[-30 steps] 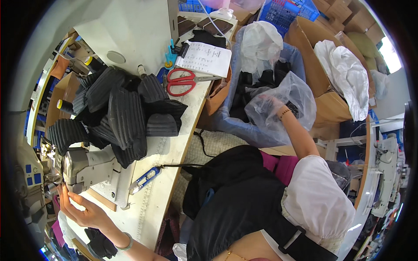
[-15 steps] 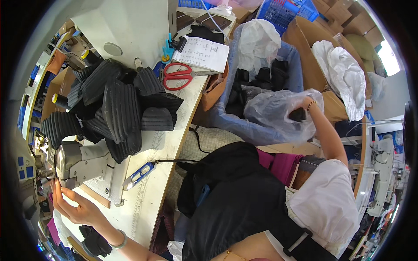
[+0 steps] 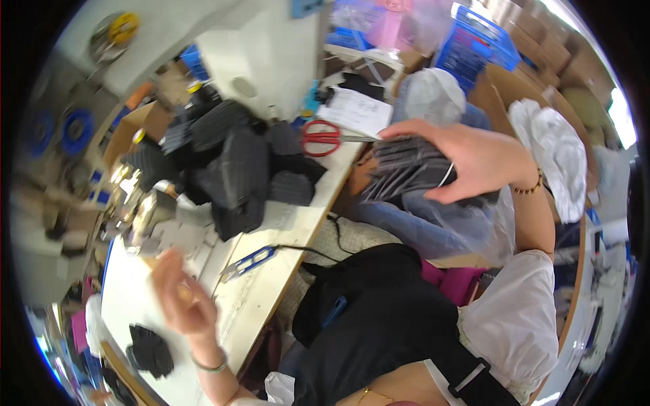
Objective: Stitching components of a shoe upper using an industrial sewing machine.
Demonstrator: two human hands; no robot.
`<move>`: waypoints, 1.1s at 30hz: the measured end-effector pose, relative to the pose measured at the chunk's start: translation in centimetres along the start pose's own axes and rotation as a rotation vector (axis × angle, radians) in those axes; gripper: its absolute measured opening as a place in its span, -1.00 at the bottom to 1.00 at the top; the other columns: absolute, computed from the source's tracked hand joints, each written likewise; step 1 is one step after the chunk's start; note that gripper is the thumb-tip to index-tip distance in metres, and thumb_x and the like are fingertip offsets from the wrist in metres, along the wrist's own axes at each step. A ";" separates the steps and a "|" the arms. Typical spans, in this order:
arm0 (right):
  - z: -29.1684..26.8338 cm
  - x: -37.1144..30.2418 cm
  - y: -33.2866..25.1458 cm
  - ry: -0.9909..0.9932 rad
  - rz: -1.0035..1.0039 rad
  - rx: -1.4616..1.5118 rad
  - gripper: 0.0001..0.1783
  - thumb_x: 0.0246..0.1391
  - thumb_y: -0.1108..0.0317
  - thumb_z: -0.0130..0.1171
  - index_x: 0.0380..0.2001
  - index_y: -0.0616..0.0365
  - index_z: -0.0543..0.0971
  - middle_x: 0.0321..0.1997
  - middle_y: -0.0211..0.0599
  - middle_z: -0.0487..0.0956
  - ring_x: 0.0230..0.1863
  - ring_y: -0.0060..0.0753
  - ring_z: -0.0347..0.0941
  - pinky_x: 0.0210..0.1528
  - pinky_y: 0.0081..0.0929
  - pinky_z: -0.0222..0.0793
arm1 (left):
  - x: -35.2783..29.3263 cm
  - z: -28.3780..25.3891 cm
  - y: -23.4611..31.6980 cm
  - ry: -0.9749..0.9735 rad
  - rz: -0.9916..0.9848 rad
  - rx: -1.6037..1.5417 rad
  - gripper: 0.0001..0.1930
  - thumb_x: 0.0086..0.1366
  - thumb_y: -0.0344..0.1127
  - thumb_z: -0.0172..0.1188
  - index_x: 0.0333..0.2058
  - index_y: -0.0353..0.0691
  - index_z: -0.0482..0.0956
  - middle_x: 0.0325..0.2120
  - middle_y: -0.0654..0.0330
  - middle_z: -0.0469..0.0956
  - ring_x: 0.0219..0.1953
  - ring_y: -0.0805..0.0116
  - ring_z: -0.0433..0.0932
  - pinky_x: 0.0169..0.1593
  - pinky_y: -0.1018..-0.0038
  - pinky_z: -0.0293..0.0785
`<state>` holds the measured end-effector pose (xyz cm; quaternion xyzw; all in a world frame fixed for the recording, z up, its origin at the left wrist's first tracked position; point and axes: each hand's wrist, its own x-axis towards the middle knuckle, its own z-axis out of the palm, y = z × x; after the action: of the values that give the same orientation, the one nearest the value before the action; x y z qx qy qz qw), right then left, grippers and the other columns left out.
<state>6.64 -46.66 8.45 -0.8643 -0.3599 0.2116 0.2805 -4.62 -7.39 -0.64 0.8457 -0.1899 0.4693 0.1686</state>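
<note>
My right hand (image 3: 489,159) grips a bundle of black ribbed fabric pieces (image 3: 409,164), with a thin white band across it. The bundle is held up in front of the blue-lined bin (image 3: 389,223), near the table's edge. My left hand (image 3: 183,298), smeared by motion, is raised over the white table beside the sewing machine (image 3: 179,237); its fingers cannot be made out. Beyond it a heap of black ribbed padded pieces (image 3: 237,162) covers the machine's far side. Blue-handled thread snips (image 3: 254,262) lie on the table, a black cord running from them.
Red-handled scissors (image 3: 321,138) lie beside an open notepad (image 3: 357,110). A clear plastic bag (image 3: 497,227) hangs over the bin's near side. Cardboard boxes (image 3: 493,88) and a blue crate (image 3: 477,47) stand behind. A dark folded piece (image 3: 149,350) lies at the table's near left.
My right hand has come up out of the plastic bag at the bin, now holding the black bundle. My left hand has moved right, away from the sewing machine. The view has shifted.
</note>
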 end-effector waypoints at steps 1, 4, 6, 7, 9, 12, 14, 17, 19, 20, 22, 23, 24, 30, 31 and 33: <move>1.3 1.6 -0.7 0.086 -0.198 -0.069 -0.13 -0.22 0.45 0.31 0.23 0.10 0.19 0.09 -0.13 0.48 0.03 -0.06 0.46 0.08 -0.30 0.35 | 0.1 0.3 1.8 -0.168 -0.259 -0.263 -0.78 0.32 -0.57 -0.08 -0.13 -0.49 0.49 -0.22 -0.03 0.57 -0.13 0.18 0.56 -0.01 0.36 0.45; 5.4 6.2 -3.0 0.261 -0.644 -0.435 -0.39 -0.06 0.41 0.17 0.13 0.16 0.31 0.02 -0.14 0.48 0.02 -0.14 0.44 0.07 -0.29 0.33 | 1.1 2.8 3.0 -0.555 -1.063 -1.177 -0.59 0.43 -0.14 -0.10 0.07 -0.33 0.40 -0.08 0.04 0.51 -0.07 0.28 0.53 0.09 0.35 0.38; 8.0 8.5 -4.7 0.422 -0.961 -0.880 -0.56 0.03 0.34 0.04 0.03 0.14 0.40 0.02 -0.29 0.47 0.00 -0.28 0.45 0.16 -0.25 0.31 | -1.0 3.5 2.5 -0.644 -1.292 -1.749 -0.40 0.41 0.06 -0.08 0.24 -0.24 0.18 0.10 0.09 0.37 0.11 0.28 0.40 0.20 0.27 0.31; 9.1 9.8 -5.1 0.434 -1.065 -0.870 -0.54 0.03 0.31 0.04 0.05 0.11 0.39 0.05 -0.34 0.46 0.08 -0.31 0.42 0.23 -0.24 0.26 | -2.2 3.6 2.6 -0.626 -1.342 -1.938 -0.30 0.37 0.12 -0.05 0.31 -0.21 0.04 0.18 0.11 0.28 0.21 0.28 0.30 0.25 0.23 0.27; 10.5 11.9 -5.4 0.454 -1.120 -0.935 -0.51 0.05 0.29 0.03 0.10 0.07 0.36 0.15 -0.37 0.41 0.22 -0.33 0.30 0.30 -0.16 0.18 | -3.7 3.7 2.4 -0.680 -1.170 -2.063 -0.17 0.30 0.10 0.10 0.34 -0.19 -0.10 0.28 0.14 0.11 0.32 0.28 0.13 0.29 0.17 0.21; 11.2 13.4 -6.2 0.557 -0.877 -0.938 -0.46 0.08 0.30 0.02 0.18 -0.05 0.37 0.31 -0.40 0.30 0.35 -0.36 0.15 0.35 -0.03 0.03 | -3.6 2.2 1.9 -0.563 -1.346 -1.729 -0.06 0.06 -0.23 0.42 0.31 -0.22 0.00 0.17 0.15 0.23 0.19 0.37 0.26 0.21 0.40 0.26; 11.4 13.6 -6.1 0.604 -0.827 -0.890 -0.45 0.03 0.34 0.05 0.16 0.02 0.39 0.30 -0.37 0.29 0.35 -0.33 0.15 0.35 -0.05 0.03 | -3.2 2.1 2.1 -0.515 -1.349 -1.689 -0.03 0.01 -0.27 0.45 0.30 -0.24 0.01 0.13 0.15 0.28 0.15 0.39 0.29 0.18 0.44 0.27; 11.5 14.0 -5.0 0.711 -0.729 -0.669 -0.47 -0.06 0.45 0.08 0.08 0.10 0.48 0.25 -0.33 0.34 0.22 -0.27 0.27 0.22 -0.16 0.14 | -2.6 1.8 2.3 -0.513 -1.227 -1.448 -0.01 -0.04 -0.26 0.50 0.28 -0.29 0.04 0.08 0.14 0.34 0.14 0.38 0.29 0.19 0.44 0.25; 12.5 14.0 -4.0 0.765 -0.789 -0.588 -0.47 -0.10 0.47 0.08 0.04 0.09 0.52 0.11 -0.29 0.39 -0.03 -0.26 0.35 0.07 -0.24 0.23 | -2.6 1.4 1.9 -0.688 -1.224 -1.304 0.04 -0.10 -0.21 0.53 0.28 -0.33 0.04 0.10 0.12 0.33 0.19 0.36 0.24 0.24 0.44 0.19; 13.1 13.5 -3.8 0.691 -0.820 -0.533 -0.46 -0.11 0.47 0.08 0.05 0.09 0.52 0.03 -0.28 0.38 -0.13 -0.27 0.34 0.01 -0.27 0.25 | -3.2 1.5 1.6 -0.762 -1.094 -1.192 0.06 -0.12 -0.18 0.55 0.27 -0.33 0.06 0.10 0.12 0.33 0.18 0.33 0.27 0.23 0.43 0.20; 14.3 13.5 -3.7 0.618 -0.882 -0.444 -0.41 -0.13 0.46 0.08 0.10 0.08 0.50 -0.13 -0.25 0.34 -0.29 -0.31 0.34 -0.13 -0.37 0.32 | -4.5 1.8 1.1 -0.677 -1.171 -1.505 0.06 -0.14 -0.17 0.56 0.27 -0.33 0.08 0.09 0.11 0.35 0.16 0.34 0.30 0.21 0.43 0.22; 14.8 13.6 -3.7 0.572 -0.878 -0.389 -0.41 -0.11 0.49 0.07 0.12 0.09 0.49 -0.12 -0.22 0.35 -0.27 -0.32 0.35 -0.19 -0.44 0.36 | -4.7 2.0 0.9 -0.566 -1.233 -1.816 0.07 -0.16 -0.16 0.56 0.26 -0.33 0.09 0.08 0.11 0.36 0.13 0.34 0.33 0.20 0.42 0.25; 15.3 13.7 -3.5 0.556 -0.905 -0.382 -0.41 -0.10 0.51 0.08 0.12 0.10 0.49 -0.11 -0.21 0.35 -0.27 -0.32 0.36 -0.21 -0.45 0.37 | -4.8 2.2 0.8 -0.506 -1.302 -1.893 -0.06 -0.11 -0.20 0.53 0.22 -0.31 0.19 0.06 0.13 0.39 0.09 0.37 0.38 0.16 0.40 0.31; 14.7 13.8 -4.1 0.387 -0.864 -0.079 -0.54 -0.08 0.50 0.14 0.00 0.15 0.52 -0.16 -0.24 0.39 -0.23 -0.30 0.40 -0.26 -0.43 0.40 | -2.0 2.5 2.3 -0.488 -1.264 -1.227 -0.39 0.02 -0.37 0.41 0.05 -0.28 0.37 -0.09 0.22 0.50 -0.04 0.45 0.46 0.03 0.48 0.40; 14.8 14.0 -4.3 0.399 -0.852 -0.039 -0.58 -0.09 0.47 0.17 -0.06 0.19 0.52 -0.19 -0.25 0.41 -0.22 -0.30 0.40 -0.28 -0.43 0.41 | -1.9 2.5 2.2 -0.507 -1.202 -1.067 -0.44 0.02 -0.40 0.39 0.01 -0.29 0.38 -0.13 0.22 0.52 -0.08 0.46 0.47 0.00 0.50 0.41; 15.1 14.2 -4.7 0.540 -0.912 -0.198 -0.68 -0.15 0.45 0.24 -0.24 0.22 0.50 -0.28 -0.29 0.41 -0.30 -0.30 0.40 -0.26 -0.40 0.39 | -1.4 2.6 3.1 -0.493 -1.142 -0.984 -0.47 0.00 -0.44 0.35 -0.03 -0.32 0.37 -0.18 0.18 0.55 -0.14 0.46 0.50 -0.04 0.48 0.44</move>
<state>4.98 -28.41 -2.24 -0.6661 -0.6320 -0.1964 0.3439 -4.91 -11.06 -2.80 0.7202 0.0558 -0.0286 0.6909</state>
